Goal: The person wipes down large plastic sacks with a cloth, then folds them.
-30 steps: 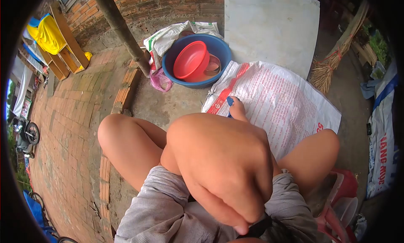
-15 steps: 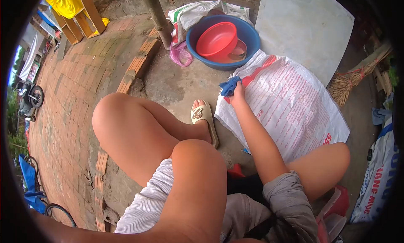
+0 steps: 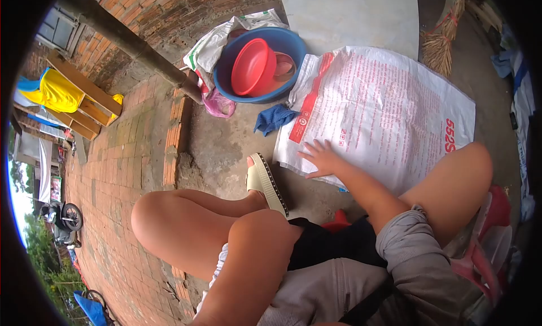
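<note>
Woven white plastic sack with red print point(image 3: 384, 105) lies flat on the concrete floor point(image 3: 226, 139), and the right hand point(image 3: 320, 158) rests on its near left corner, fingers spread and palm down, gripping nothing. No left hand shows; only a bare forearm point(image 3: 248, 269) crosses the lower frame, so whether that hand grips anything cannot be told.

Just off the sack's left edge, near the right hand but apart from it, lies a crumpled blue cloth point(image 3: 274, 118). A pale slip-on sandal point(image 3: 265, 182) stands close beside the sack's corner.

Beyond the cloth sits a round blue plastic basin point(image 3: 293, 49) with a red plastic bowl point(image 3: 252, 67) tilted inside it. A pink plastic bag point(image 3: 216, 104) lies at the basin's left, by a grey post point(image 3: 130, 43) and a brick wall point(image 3: 192, 9).

Judgement: smoothing the sack is best done with the flat palm pressing outward from the corner, keeping the sandal clear of the edge so that it does not ruck.
</note>
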Demonstrator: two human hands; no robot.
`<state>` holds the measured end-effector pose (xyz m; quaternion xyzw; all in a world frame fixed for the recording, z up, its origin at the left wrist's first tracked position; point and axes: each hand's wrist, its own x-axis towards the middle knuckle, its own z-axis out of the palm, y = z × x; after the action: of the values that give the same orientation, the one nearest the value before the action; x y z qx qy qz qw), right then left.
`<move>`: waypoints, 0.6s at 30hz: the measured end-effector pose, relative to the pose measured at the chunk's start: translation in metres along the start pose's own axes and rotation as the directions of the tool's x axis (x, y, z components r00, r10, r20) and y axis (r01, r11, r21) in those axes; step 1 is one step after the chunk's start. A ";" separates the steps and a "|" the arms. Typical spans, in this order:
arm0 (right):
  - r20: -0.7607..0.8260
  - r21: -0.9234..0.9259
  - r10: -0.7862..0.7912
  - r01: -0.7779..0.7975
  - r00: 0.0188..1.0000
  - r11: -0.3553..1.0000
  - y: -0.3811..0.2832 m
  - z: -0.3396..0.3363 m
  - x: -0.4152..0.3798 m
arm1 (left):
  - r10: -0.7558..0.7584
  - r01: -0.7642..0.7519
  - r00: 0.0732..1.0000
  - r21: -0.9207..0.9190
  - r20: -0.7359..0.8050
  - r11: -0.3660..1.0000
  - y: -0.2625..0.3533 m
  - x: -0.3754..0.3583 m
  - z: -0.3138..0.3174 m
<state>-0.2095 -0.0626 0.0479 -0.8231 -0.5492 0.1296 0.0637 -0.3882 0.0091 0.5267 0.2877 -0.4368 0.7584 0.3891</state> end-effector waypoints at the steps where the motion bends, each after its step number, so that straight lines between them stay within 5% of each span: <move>1: 0.065 -0.075 -0.045 0.049 0.997 0.996 -0.014 0.006 -0.010 | -0.017 0.016 0.998 -0.009 -0.059 1.000 -0.011 -0.004 -0.006; 3: 0.178 -0.154 -0.062 0.090 0.982 0.984 -0.040 0.006 -0.021 | -0.094 0.099 0.976 0.019 -0.197 0.995 -0.041 -0.016 -0.031; 5: 0.118 -0.153 0.043 -0.025 0.992 0.988 -0.047 0.010 -0.024 | -0.321 0.358 0.917 0.136 -0.235 0.924 -0.089 -0.037 -0.074; 6: 0.088 -0.171 0.101 -0.085 0.991 0.982 -0.046 0.012 -0.022 | -0.413 0.523 0.844 0.348 -0.343 0.779 -0.113 -0.065 -0.075; 8: 0.035 -0.126 0.119 -0.114 0.992 0.986 -0.031 0.019 -0.016 | -0.692 0.792 0.611 0.296 -0.384 0.534 -0.141 -0.113 -0.106; 10: 0.017 -0.063 0.093 -0.091 0.996 0.994 -0.013 0.020 -0.009 | -0.797 0.945 0.308 0.265 -0.520 0.192 -0.154 -0.170 -0.145; 12: 0.025 0.143 0.258 -0.259 0.966 0.955 0.001 0.019 -0.004 | -0.718 0.989 -0.041 0.072 -0.695 -0.126 -0.152 -0.228 -0.191; 13: -0.028 0.325 0.384 -0.355 0.923 0.876 0.007 0.010 -0.006 | -0.656 0.971 -0.134 0.035 -0.743 -0.238 -0.146 -0.259 -0.219; 15: -0.006 0.665 0.590 -0.438 0.807 0.605 0.027 -0.010 -0.003 | -0.450 0.929 -0.265 -0.100 -0.853 -0.357 -0.123 -0.302 -0.252; 17: -0.173 0.740 0.658 -0.344 0.733 0.578 0.066 -0.026 -0.001 | -0.281 0.914 -0.298 -0.188 -0.912 -0.359 -0.099 -0.338 -0.283; 18: -0.003 0.878 0.730 -0.347 0.684 0.329 0.077 -0.053 -0.006 | -0.276 0.911 -0.307 -0.197 -0.911 -0.362 -0.091 -0.350 -0.291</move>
<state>-0.1279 -0.0964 0.0803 -0.8335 -0.0789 0.2130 0.5037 -0.1536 0.1771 0.1630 0.3037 0.4872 0.3298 0.7494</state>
